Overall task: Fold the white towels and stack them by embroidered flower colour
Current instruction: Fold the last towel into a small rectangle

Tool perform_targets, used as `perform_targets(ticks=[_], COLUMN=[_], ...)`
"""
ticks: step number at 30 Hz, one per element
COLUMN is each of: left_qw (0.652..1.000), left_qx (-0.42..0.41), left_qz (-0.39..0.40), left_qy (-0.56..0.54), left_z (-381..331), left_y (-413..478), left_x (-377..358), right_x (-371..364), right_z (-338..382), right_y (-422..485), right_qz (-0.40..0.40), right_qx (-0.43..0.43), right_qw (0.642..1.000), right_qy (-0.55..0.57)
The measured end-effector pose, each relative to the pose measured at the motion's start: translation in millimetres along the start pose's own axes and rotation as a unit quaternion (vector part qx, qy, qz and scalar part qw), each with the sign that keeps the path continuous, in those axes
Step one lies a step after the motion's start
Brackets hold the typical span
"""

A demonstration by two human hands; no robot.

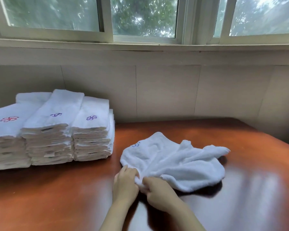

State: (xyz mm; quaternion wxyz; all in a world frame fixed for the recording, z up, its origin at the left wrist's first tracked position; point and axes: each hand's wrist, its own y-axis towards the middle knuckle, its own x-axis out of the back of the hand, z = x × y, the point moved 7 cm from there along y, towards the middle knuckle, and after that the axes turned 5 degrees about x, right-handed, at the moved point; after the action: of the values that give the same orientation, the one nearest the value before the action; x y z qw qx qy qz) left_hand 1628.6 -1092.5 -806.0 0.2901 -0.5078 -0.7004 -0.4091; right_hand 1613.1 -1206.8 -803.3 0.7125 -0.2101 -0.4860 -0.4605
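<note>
A: Where, the loose towel [173,160]?
B: Crumpled at centre right of the frame, on the wooden table [57,189], blue flower [135,144] upward.
A: Grip?
B: Pinched at the near edge by left hand [125,182] and right hand [158,189], at lower centre.
A: Elsewhere?
B: At left, 3 folded stacks [48,139]; red flower [9,119] on the leftmost.

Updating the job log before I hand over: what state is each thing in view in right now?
Loose towel: unfolded, crumpled on the table, blue flower up.
Left hand: grips the towel's near edge.
Right hand: grips the same edge, beside the left.
Left stack: folded, red flower on top.
Middle stack: folded, dark bluish flower on top.
Right stack: folded, purplish flower on top.
</note>
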Motion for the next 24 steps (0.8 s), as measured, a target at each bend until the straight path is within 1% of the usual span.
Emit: perform_targets(ticks=[3,7,9,12,14,16,19,20,22,24], left_qw=[0.997,0.987,0.985,0.991,0.996,0.999,0.996,0.993,0.984,0.972], left_qx=[0.051,0.083,0.089,0.054,0.012,-0.027,-0.045,-0.061,-0.122,-0.147], left_qz=[0.026,0.024,0.037,0.073,0.053,0.029,0.044,0.034,-0.018,-0.137], left_qy=[-0.054,-0.137,-0.145,-0.098,-0.064,0.012,0.070,0.098,0.127,0.119], left_z=[13,18,21,23,21,19,20,19,11,8], left_y=[-3,-1,2,2,0,-5,-12,-16,-28,-40], left_x=[0,4,4,9,22,35,43,49,65,91], right_x=[1,-3,-5,1,1,-3,-9,-11,-15,-17], right_z=[12,20,18,9,4,-2,0,4,15,24], right_y=[7,14,17,13,6,-3,-15,-18,-22,-23], right_qz=[0.000,-0.007,-0.011,-0.017,-0.013,-0.017,-0.041,-0.046,-0.053,-0.060], right_qx=[-0.005,0.002,-0.011,-0.046,-0.057,-0.067,-0.062,-0.059,-0.053,-0.051], right_qw=[1.000,0.994,0.993,0.997,0.998,0.996,0.992,0.991,0.987,0.984], right_qy=[-0.029,-0.108,-0.119,-0.058,0.005,0.060,0.101,0.112,0.140,0.162])
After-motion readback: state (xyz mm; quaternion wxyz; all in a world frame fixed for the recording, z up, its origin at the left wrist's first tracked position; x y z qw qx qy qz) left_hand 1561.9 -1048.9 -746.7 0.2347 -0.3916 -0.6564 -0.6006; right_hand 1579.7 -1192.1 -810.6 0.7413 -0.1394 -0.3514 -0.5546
